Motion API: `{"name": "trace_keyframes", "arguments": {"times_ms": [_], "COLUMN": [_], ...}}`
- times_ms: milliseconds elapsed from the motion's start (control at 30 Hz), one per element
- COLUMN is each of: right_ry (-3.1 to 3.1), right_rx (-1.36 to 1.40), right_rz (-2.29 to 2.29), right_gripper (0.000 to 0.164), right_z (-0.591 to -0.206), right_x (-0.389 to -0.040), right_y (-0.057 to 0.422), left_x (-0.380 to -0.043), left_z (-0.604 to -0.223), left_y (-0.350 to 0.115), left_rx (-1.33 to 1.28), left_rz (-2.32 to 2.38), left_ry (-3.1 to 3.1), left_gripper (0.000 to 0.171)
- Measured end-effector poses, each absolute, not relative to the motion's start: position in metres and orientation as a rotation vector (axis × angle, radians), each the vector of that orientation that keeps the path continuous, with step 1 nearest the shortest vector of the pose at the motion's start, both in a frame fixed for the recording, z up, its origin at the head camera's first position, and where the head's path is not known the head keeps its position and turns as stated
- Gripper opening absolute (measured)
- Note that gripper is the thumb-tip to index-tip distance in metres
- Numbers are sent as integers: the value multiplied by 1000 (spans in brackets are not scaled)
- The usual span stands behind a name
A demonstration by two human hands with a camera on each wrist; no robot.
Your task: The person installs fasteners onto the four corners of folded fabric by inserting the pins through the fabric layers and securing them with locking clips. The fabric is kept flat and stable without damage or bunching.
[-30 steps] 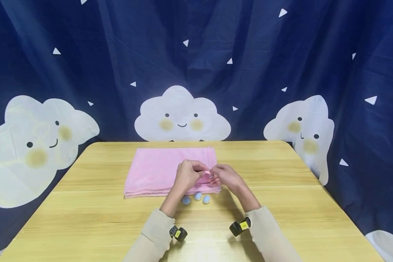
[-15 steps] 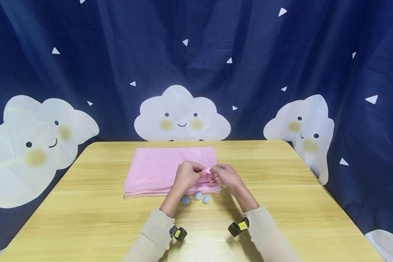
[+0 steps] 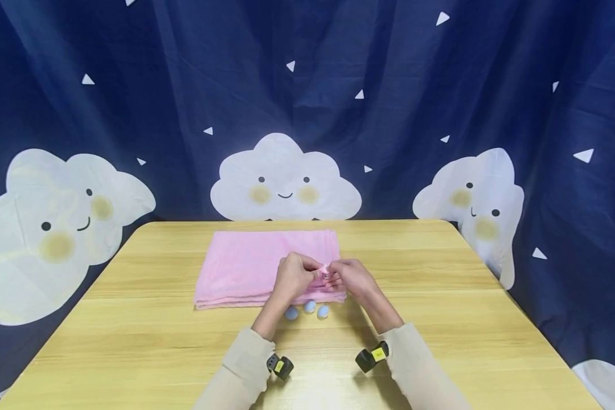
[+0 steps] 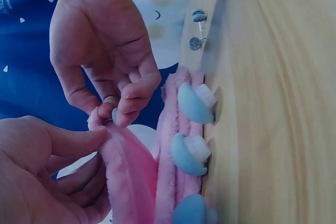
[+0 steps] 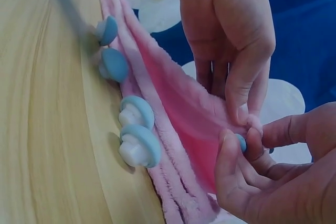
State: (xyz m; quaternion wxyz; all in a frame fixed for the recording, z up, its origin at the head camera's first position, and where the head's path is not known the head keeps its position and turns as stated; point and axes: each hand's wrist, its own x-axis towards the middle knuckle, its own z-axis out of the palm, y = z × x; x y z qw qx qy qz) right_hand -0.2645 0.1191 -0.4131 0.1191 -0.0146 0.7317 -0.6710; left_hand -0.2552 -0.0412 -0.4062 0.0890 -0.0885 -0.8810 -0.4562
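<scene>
A folded pink plush blanket (image 3: pixel 261 256) lies on the table. Its near right corner is lifted between both hands. My left hand (image 3: pixel 293 276) pinches this edge between thumb and forefinger, as the left wrist view also shows. From the other side, my right hand (image 3: pixel 356 278) pinches a small blue round piece (image 5: pixel 241 142) right against the plush; most of it is hidden by the fingers. Below the hands, blue mushroom-shaped pieces (image 3: pixel 310 307) with white stems rest along the blanket's front edge; the right wrist view shows several of them.
Two small blue-grey pieces (image 4: pixel 195 44) with a thin pale link between them lie on the table past the blanket's end in the left wrist view. The wooden table (image 3: pixel 148 341) reaches back to a dark blue curtain (image 3: pixel 287 34) with cloud prints.
My right wrist has shifted slightly to the left, and its fingers have moved a little at the pinched corner. My left hand, the blanket and the mushroom-shaped pieces stay nearly the same.
</scene>
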Motion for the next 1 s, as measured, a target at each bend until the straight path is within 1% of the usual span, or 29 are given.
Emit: {"name": "trace_keyframes", "arguments": {"times_ms": [433,733,900,1000], "right_ry": [2054,2028,2005,1980], "right_rx": [-37,1,29,36], "right_rz": [-2005,-2043,-2063,-2083], "right_gripper": [20,17,16,16], "right_z": [-416,-416,-418,-419], "right_x": [-264,-264,-265,-265], "right_y": [119,117,116,116], "left_x": [-254,-253,-253,-253], "left_z": [-407,-408,-409,-410], "left_y": [-37,-33,-33,-32], "left_rx": [-247,-215,-203,-197], "left_rz": [-1287,-1254,-1245,-1253], "left_ry": [-2624,-2610,-2615,-2622], "left_gripper": [12,18,17,13]}}
